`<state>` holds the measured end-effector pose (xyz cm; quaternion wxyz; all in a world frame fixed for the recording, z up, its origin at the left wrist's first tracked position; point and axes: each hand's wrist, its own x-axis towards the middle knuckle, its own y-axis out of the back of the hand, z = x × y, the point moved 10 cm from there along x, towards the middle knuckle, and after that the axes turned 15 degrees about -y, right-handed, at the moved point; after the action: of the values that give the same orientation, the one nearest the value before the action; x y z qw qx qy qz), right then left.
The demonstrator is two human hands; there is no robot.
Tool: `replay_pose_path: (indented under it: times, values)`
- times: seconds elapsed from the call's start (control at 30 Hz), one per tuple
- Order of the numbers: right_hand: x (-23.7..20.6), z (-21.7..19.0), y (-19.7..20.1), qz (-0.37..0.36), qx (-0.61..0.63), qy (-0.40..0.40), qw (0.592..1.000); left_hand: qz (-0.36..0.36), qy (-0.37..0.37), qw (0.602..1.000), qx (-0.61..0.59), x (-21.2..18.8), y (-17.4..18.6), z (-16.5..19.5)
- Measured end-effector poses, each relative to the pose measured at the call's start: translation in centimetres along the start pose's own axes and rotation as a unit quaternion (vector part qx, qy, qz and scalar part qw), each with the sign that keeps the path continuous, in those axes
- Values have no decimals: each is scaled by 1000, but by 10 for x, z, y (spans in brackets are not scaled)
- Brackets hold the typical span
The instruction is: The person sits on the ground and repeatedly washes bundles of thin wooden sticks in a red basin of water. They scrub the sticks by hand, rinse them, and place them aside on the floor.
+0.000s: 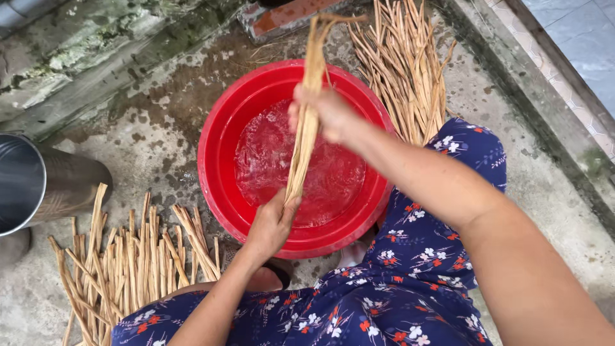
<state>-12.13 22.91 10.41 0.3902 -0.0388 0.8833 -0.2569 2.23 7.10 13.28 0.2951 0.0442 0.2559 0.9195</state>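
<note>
One red basin (pixel 218 147) of water, one metal bucket (pixel 32 182) at the left edge, one brick-red block (pixel 282 16) at the top. Two loose heaps of pale dried stalks on the concrete, one heap at lower left (pixel 128 263) and one heap at upper right (pixel 403 64), each far too crowded for a stalk count, plus one gathered bundle (pixel 306 128) held upright over the basin. Two bare hands on that bundle, the left hand (pixel 272 224) at its lower end and the right hand (pixel 323 115) higher up.
</note>
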Motion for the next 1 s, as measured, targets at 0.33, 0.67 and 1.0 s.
replay_pose_path:
  times: [0.33, 0.67, 1.0]
  values:
    - [74, -28, 105, 123, 114, 102, 981, -63, 21, 997, 34, -8, -27, -4]
    - [54, -100, 196, 168, 208, 169, 948, -37, 246, 945, -210, -12, -24, -186]
    - [-19, -113, 109, 89, 81, 192, 974, -202, 131, 931, 275, 59, -10, -117]
